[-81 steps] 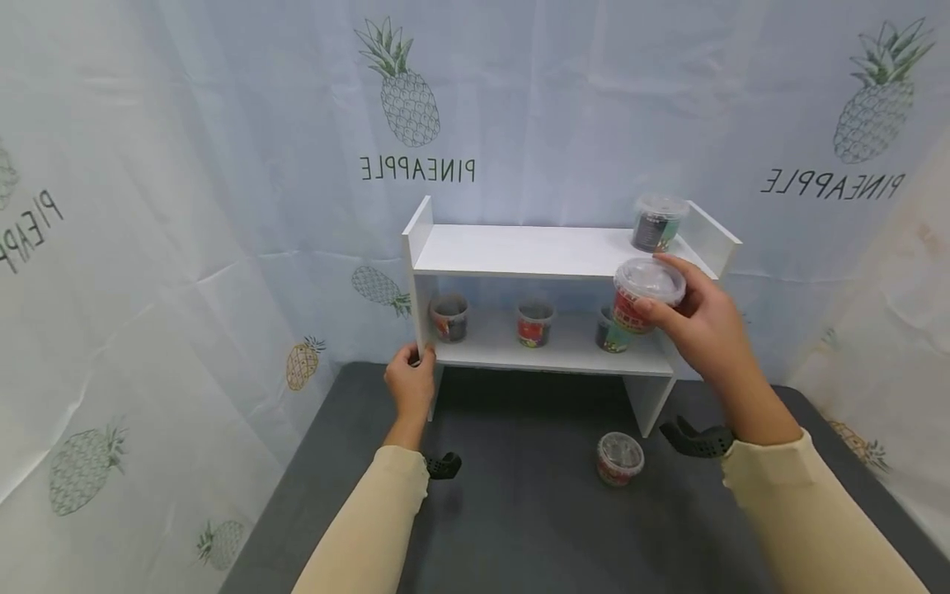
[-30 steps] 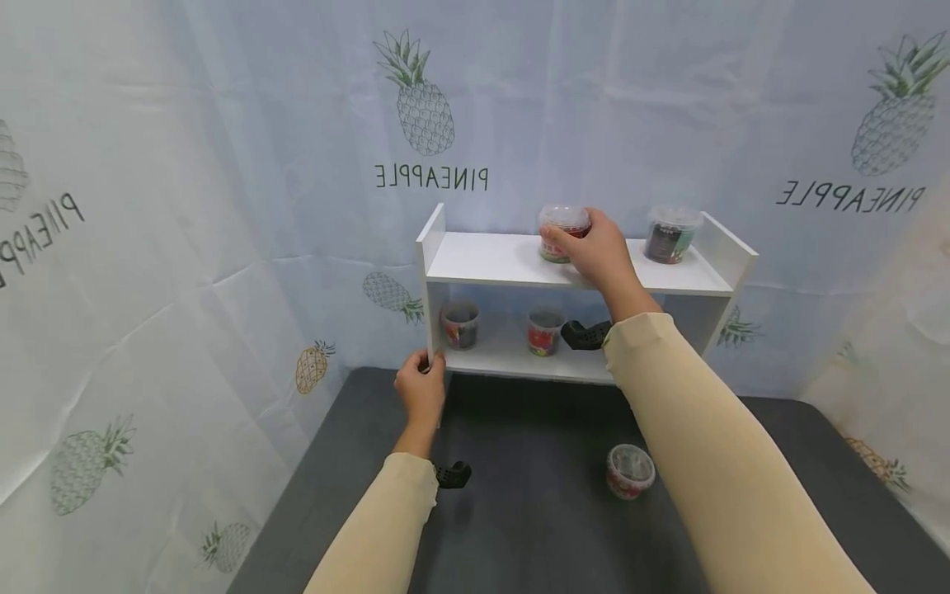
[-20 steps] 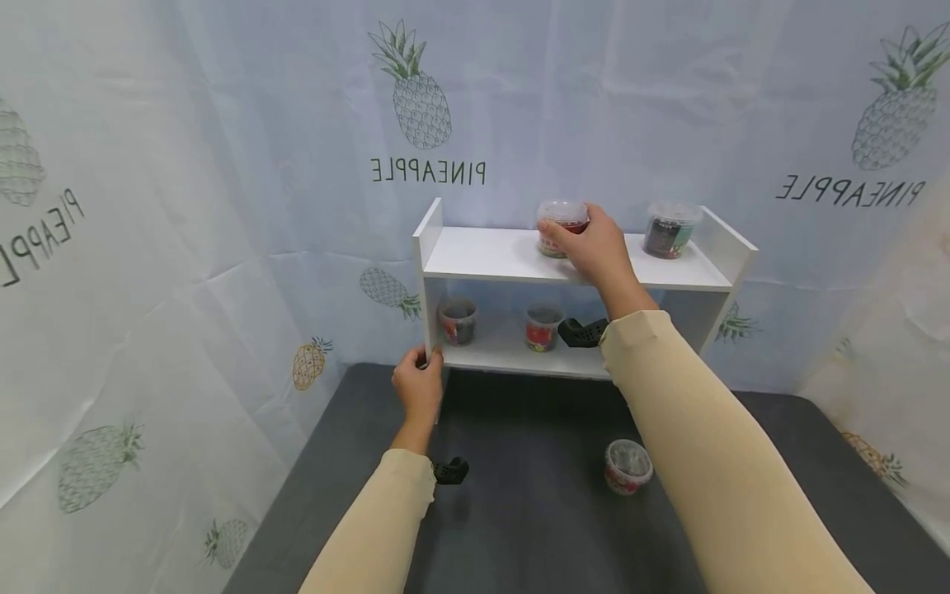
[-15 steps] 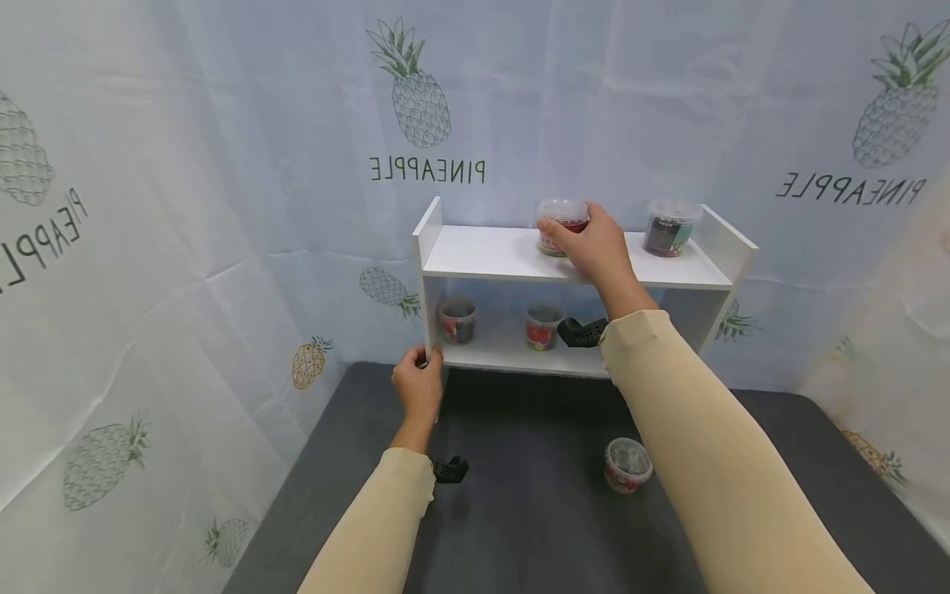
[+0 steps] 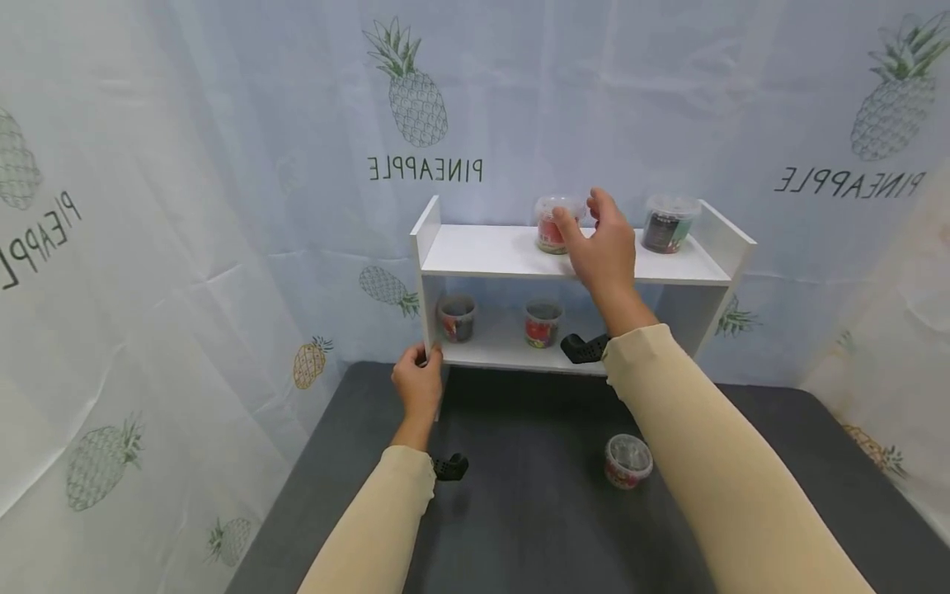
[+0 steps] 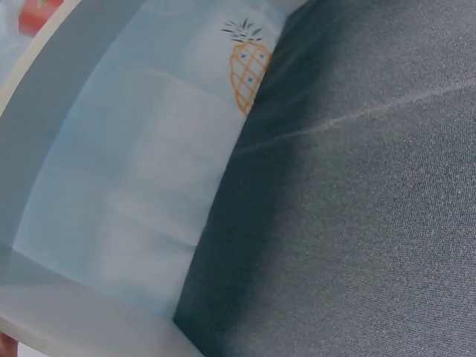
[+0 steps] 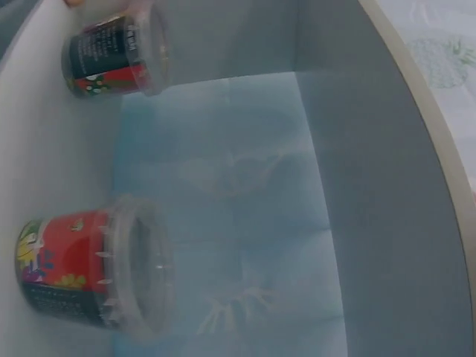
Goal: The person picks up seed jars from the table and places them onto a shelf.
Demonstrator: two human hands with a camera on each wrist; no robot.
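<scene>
On the top board of a white two-tier shelf [image 5: 482, 250] stands a clear-lidded plastic cup [image 5: 551, 235] with a red label. My right hand [image 5: 604, 247] is just to its right, fingers spread and gripping nothing; the thumb overlaps the cup in the head view, so I cannot tell whether it touches. My left hand [image 5: 419, 384] holds the lower edge of the shelf's left side panel, thumb in front. A dark-labelled cup [image 5: 670, 224] stands at the right end of the top board. Another lidded cup [image 5: 627, 462] sits on the dark table, below the right forearm.
On the lower board stand a dark-and-red cup [image 5: 456, 318] at the left and a red-labelled cup [image 5: 543, 323] near the middle, both also in the right wrist view. My right forearm hides the lower board's right part. A pineapple-print curtain [image 5: 297, 165] hangs behind the table [image 5: 512, 511].
My right hand has carried the red-labelled cup left onto the top board's middle, then let go, its fingers spreading and drawing back slightly. The left hand has kept its grip on the shelf.
</scene>
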